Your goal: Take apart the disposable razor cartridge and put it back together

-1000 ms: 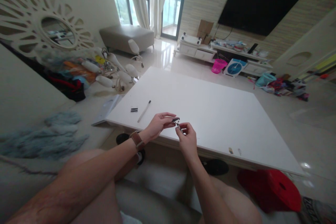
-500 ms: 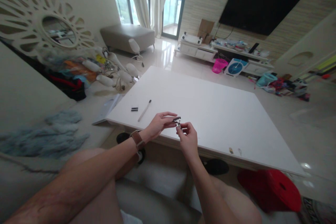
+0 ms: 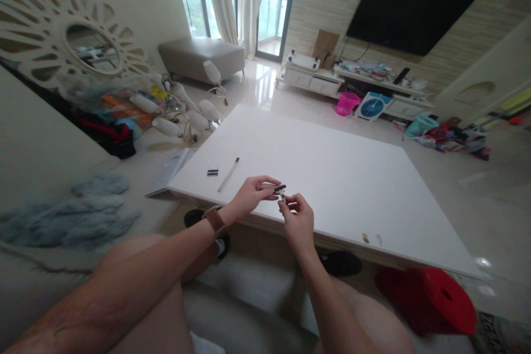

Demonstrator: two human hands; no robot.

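My left hand [image 3: 251,194] pinches a small dark part [image 3: 279,188] over the near edge of the white table [image 3: 357,177]. My right hand [image 3: 295,215] meets it from the right, fingertips pinched on a tiny metal piece at the part's end; what that piece is I cannot make out. A brown watch strap circles my left wrist. On the table to the left lie a thin white stick with a dark tip [image 3: 228,175] and a small black piece [image 3: 212,172].
A red stool [image 3: 431,298] stands at the lower right beside the table. Dark shoes [image 3: 340,263] lie under the table edge. A lamp fitting with white shades [image 3: 182,110] and a blue cloth [image 3: 70,215] lie left. Two small bits [image 3: 371,238] rest near the table's front edge.
Both hands stay together at the same spot; the fingers shift only slightly around the small part.
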